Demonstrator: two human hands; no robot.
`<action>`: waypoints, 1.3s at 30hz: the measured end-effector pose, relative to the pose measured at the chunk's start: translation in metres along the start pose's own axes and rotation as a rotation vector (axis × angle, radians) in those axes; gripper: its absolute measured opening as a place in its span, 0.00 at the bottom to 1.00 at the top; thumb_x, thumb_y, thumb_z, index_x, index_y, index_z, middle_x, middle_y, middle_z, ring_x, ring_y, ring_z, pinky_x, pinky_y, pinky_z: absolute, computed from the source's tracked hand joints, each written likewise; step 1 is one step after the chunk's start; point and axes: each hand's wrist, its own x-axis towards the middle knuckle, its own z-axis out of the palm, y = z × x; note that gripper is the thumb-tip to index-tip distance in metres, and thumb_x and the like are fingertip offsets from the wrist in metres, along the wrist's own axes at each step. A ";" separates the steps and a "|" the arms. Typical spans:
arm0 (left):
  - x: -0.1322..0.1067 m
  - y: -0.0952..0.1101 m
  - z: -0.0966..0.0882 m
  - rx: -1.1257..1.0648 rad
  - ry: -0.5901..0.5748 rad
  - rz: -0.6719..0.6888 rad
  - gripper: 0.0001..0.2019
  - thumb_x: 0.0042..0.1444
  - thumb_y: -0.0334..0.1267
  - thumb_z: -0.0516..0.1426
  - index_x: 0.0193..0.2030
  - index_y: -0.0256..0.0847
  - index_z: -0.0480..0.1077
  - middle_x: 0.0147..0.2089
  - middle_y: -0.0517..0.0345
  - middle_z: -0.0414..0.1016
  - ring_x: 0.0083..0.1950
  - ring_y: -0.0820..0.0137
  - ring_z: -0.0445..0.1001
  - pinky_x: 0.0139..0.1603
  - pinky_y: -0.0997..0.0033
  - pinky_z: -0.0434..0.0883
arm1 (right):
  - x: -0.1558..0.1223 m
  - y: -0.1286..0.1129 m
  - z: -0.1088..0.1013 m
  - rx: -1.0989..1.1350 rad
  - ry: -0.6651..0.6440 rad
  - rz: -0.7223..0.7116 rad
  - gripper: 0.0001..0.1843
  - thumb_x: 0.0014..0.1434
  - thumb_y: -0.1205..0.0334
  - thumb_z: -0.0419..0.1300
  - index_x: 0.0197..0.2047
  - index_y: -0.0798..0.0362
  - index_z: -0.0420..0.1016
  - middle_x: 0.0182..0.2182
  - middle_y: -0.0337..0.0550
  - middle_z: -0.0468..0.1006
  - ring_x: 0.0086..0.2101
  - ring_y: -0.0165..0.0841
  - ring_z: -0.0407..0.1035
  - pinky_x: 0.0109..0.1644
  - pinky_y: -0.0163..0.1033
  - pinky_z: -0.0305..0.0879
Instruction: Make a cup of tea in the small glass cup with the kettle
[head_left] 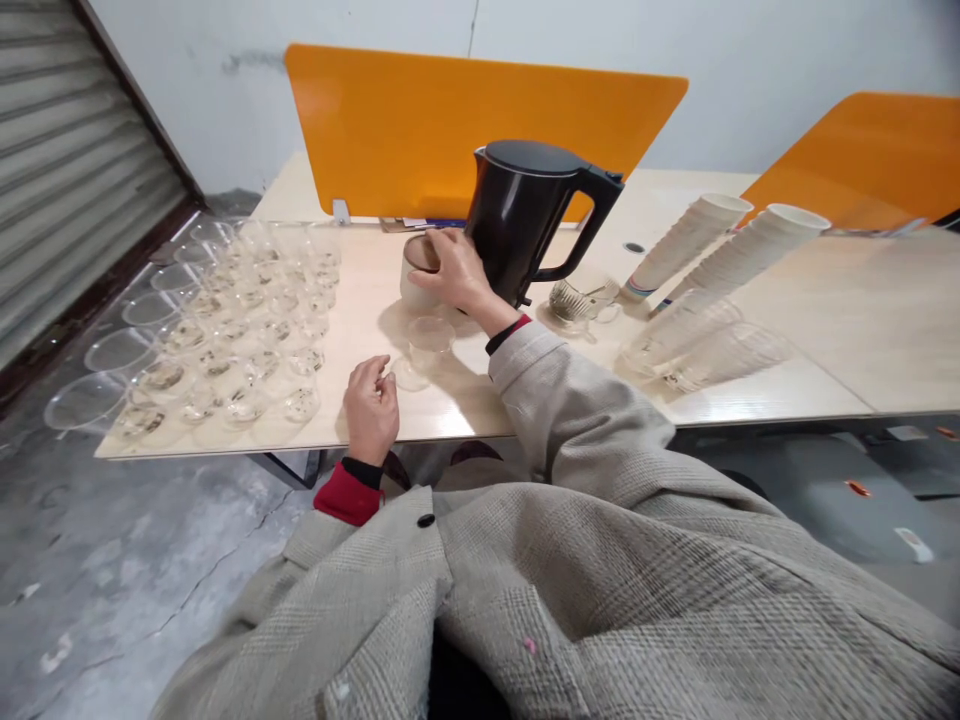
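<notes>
My right hand reaches over a round beige canister, its thumb and fingers at the rim on the right side. The canister looks brown inside; what it holds I cannot make out. In front of it, a single clear plastic cup stands on the table. My left hand is just left of that cup, near the table's front edge, fingers loosely bent and apart, nothing in them. Close behind my right hand stands a black electric kettle, with its handle to the right.
Rows of clear cups with dark bits at their bottoms cover the table's left end. At right are a ribbed glass cup, two leaning paper cup stacks and clear cup stacks. An orange divider stands behind.
</notes>
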 end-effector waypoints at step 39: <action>-0.029 0.027 -0.005 0.121 -0.215 0.158 0.49 0.52 0.54 0.72 0.77 0.42 0.59 0.74 0.38 0.73 0.71 0.47 0.77 0.71 0.47 0.76 | -0.185 -0.101 -0.065 -0.111 -0.096 -0.032 0.40 0.70 0.29 0.57 0.63 0.59 0.75 0.59 0.64 0.76 0.53 0.53 0.69 0.58 0.60 0.75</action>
